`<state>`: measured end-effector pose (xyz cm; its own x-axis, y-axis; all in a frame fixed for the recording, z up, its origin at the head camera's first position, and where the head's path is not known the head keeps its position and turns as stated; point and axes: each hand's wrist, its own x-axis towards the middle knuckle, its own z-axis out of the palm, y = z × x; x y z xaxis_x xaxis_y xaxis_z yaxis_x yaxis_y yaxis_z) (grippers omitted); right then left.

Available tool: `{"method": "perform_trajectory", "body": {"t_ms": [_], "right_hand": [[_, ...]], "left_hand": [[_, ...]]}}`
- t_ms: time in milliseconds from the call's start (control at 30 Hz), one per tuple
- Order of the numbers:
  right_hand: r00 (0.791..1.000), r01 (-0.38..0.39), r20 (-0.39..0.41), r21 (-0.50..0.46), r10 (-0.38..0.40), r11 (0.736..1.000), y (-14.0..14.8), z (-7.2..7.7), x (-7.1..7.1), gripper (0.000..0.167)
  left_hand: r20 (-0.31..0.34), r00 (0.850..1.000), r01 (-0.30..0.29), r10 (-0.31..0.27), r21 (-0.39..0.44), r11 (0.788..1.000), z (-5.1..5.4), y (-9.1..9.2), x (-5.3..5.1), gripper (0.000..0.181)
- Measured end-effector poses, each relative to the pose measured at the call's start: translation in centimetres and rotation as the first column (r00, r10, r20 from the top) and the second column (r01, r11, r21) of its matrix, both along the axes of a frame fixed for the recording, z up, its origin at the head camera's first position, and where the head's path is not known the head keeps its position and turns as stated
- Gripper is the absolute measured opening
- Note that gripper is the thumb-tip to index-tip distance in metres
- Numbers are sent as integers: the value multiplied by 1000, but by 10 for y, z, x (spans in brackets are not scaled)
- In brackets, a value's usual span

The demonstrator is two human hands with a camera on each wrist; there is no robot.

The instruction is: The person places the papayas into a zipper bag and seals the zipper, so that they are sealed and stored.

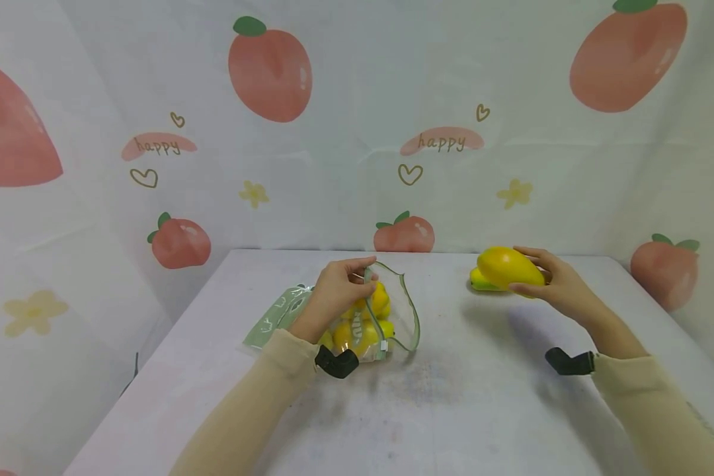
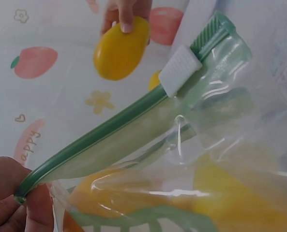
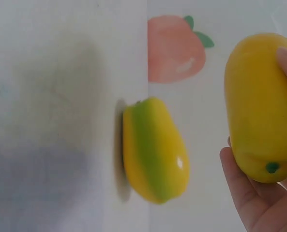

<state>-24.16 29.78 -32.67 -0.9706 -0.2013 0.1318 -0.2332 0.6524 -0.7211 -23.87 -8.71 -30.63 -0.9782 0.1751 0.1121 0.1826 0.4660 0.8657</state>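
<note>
My left hand (image 1: pixel 339 291) pinches the green zip edge of a clear zip bag (image 2: pixel 240 130), whose mouth gapes toward the right. Inside the bag lie several yellow fruits (image 1: pixel 357 334), partly veiled by the plastic and its green print. A white slider (image 2: pixel 180 70) sits near one end of the zip. Over the table's back right, my right hand (image 1: pixel 562 287) grips a smooth yellow mango (image 1: pixel 508 266) with a small green stem spot. Behind and below that mango, a yellow fruit with a green stripe (image 3: pixel 153 150), papaya-like, rests on the table.
Another green-printed clear bag or bag part (image 1: pixel 276 317) lies flat left of the fruit. The white table (image 1: pixel 428 423) ends at the back against a fruit-printed curtain (image 1: pixel 345 178). A dark cable (image 1: pixel 132 373) shows at the table's left edge.
</note>
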Motion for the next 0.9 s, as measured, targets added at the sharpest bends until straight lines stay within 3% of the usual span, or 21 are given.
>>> {"method": "perform_trajectory", "body": {"t_ms": [500, 900], "right_hand": [[991, -119, -76, -87, 113, 989, -32, 0, 8, 68], [982, -180, -71, -120, 173, 976, -56, -7, 10, 69]], "left_hand": [[13, 1000, -7, 7, -1, 1000, -2, 0, -1, 49], [12, 1000, -6, 6, 1, 1000, -3, 0, 0, 50]]}}
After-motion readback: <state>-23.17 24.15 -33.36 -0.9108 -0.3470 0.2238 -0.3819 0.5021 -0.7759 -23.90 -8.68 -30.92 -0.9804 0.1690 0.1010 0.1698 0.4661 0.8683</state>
